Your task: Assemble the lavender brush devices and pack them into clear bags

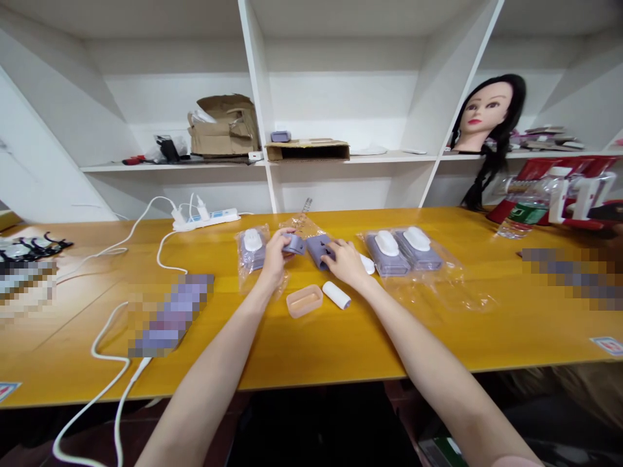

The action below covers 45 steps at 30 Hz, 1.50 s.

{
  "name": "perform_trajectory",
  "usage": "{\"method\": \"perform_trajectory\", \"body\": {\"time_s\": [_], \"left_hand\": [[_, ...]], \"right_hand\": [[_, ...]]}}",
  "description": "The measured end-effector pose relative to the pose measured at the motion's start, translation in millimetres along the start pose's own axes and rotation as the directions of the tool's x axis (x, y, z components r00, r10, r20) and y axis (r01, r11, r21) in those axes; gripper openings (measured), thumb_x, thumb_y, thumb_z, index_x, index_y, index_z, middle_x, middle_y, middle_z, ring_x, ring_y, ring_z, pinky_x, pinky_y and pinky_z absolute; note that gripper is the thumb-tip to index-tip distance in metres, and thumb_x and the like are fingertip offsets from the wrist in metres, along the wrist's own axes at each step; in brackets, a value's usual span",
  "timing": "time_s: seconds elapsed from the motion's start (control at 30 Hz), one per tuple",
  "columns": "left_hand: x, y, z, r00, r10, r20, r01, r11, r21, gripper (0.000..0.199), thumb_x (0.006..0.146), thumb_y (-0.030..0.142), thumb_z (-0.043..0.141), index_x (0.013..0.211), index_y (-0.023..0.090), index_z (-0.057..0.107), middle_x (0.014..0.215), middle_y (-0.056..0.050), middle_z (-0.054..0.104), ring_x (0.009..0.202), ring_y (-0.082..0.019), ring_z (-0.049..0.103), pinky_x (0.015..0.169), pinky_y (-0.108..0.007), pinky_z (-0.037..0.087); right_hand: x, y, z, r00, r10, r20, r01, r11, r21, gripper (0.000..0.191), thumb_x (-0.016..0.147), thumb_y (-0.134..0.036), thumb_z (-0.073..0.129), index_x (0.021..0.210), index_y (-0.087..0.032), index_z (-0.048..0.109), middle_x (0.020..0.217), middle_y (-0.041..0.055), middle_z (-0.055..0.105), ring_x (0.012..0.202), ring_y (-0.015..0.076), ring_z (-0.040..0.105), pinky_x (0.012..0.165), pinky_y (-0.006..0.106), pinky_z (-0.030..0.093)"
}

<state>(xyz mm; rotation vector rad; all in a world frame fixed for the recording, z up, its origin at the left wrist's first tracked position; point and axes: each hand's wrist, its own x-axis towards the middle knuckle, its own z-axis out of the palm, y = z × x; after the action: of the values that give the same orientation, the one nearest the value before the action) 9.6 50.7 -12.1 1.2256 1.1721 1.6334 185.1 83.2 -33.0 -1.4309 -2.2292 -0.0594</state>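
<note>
My left hand (277, 255) is closed on a small grey-purple part (294, 244), held above the table. Fingers of my right hand (344, 259) grip the near right side of a grey-purple case (317, 251). Just right of that hand, a white oval piece (367, 264) is partly hidden. Nearer to me lie a pinkish open tray (304, 301) and a white cylinder (336, 295). One bagged purple unit with a white top (253, 250) is left of my left hand; two more bagged units (388, 253) (421, 248) are at the right.
On the yellow table (321, 357) are a charging phone (178, 311), a power strip (209, 219) and white cables at the left. A water bottle (528, 211) and red clamps stand at the right. Shelves behind hold a torn carton (224, 126), a flat box (309, 150) and a mannequin head (487, 110).
</note>
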Motion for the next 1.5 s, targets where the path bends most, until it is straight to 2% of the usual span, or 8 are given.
{"method": "perform_trajectory", "body": {"time_s": [0.17,0.3,0.53,0.77,1.03,1.33,1.43,1.5], "left_hand": [[-24,10,-13.0,0.939,-0.178,0.295,0.301,0.840,-0.452,0.034,0.069,0.039,0.037,0.093,0.019,0.052,0.094,-0.006,0.066,0.087,-0.025,0.066,0.070,-0.036,0.050],[-35,14,-19.2,0.932,-0.088,0.352,0.250,0.858,-0.449,0.036,0.068,0.040,0.035,0.091,0.019,0.052,0.095,-0.008,0.066,0.096,-0.029,0.064,0.079,-0.043,0.048],[-43,13,-21.7,0.924,-0.007,0.382,0.158,0.917,-0.366,0.041,0.065,0.047,0.031,0.091,0.022,0.051,0.082,-0.007,0.064,0.096,-0.033,0.062,0.079,-0.051,0.047],[-40,7,-16.7,0.960,-0.050,0.275,0.159,0.906,-0.392,0.047,0.073,0.061,0.032,0.075,0.020,0.054,0.071,-0.008,0.062,0.084,-0.029,0.064,0.071,-0.045,0.050],[-32,-9,-18.2,0.913,-0.201,0.356,0.346,0.843,-0.412,0.028,0.075,0.044,0.042,0.080,0.019,0.054,0.089,-0.007,0.067,0.091,-0.026,0.065,0.072,-0.040,0.052],[-34,-14,-4.2,0.961,-0.156,0.230,0.244,0.868,-0.432,0.018,0.077,0.035,0.056,0.089,0.022,0.050,0.110,-0.001,0.060,0.092,-0.013,0.059,0.080,-0.029,0.049],[-33,-12,4.7,0.990,-0.076,0.123,0.119,0.913,-0.389,0.019,0.076,0.032,0.059,0.090,0.023,0.050,0.103,0.002,0.059,0.088,-0.011,0.057,0.078,-0.024,0.047],[-34,-11,12.4,0.997,-0.014,0.076,0.040,0.936,-0.349,0.021,0.073,0.029,0.062,0.089,0.022,0.050,0.101,0.001,0.058,0.090,-0.011,0.056,0.081,-0.023,0.045]], "right_hand": [[0,1,7,1.000,0.004,-0.026,-0.004,1.000,0.013,0.050,0.084,-0.047,0.053,0.123,-0.016,0.052,0.116,0.0144,0.056,0.106,0.0269,0.050,0.088,0.037,0.038],[-2,-5,16,1.000,-0.016,0.016,0.018,0.994,-0.109,0.052,0.080,-0.055,0.055,0.117,-0.018,0.056,0.119,0.0163,0.051,0.105,0.0326,0.048,0.085,0.042,0.040],[1,-8,21,0.998,-0.038,-0.045,0.032,0.991,-0.133,0.035,0.085,-0.035,0.050,0.116,-0.020,0.056,0.125,0.0138,0.048,0.102,0.0311,0.050,0.088,0.045,0.039],[0,-7,8,0.980,-0.108,-0.170,0.118,0.992,0.048,0.037,0.087,-0.033,0.045,0.121,-0.020,0.055,0.125,0.0105,0.050,0.111,0.0259,0.048,0.096,0.039,0.037],[-7,-12,12,0.979,-0.204,-0.023,0.205,0.969,0.138,0.037,0.084,-0.031,0.052,0.119,-0.018,0.056,0.115,0.0094,0.054,0.102,0.0208,0.055,0.088,0.031,0.042],[-1,-2,-6,0.985,-0.172,-0.002,0.166,0.953,0.253,0.033,0.075,-0.021,0.058,0.107,-0.021,0.064,0.117,0.0076,0.059,0.113,0.0232,0.051,0.096,0.039,0.038],[0,-11,-24,0.997,-0.059,-0.054,0.079,0.808,0.583,0.034,0.082,-0.020,0.047,0.113,-0.022,0.061,0.121,0.0053,0.060,0.108,0.0185,0.056,0.093,0.035,0.042],[-2,-20,-30,0.999,-0.018,0.035,-0.015,0.636,0.771,0.039,0.086,-0.032,0.046,0.122,-0.023,0.055,0.126,0.0057,0.058,0.104,0.0179,0.059,0.086,0.033,0.046]]}}
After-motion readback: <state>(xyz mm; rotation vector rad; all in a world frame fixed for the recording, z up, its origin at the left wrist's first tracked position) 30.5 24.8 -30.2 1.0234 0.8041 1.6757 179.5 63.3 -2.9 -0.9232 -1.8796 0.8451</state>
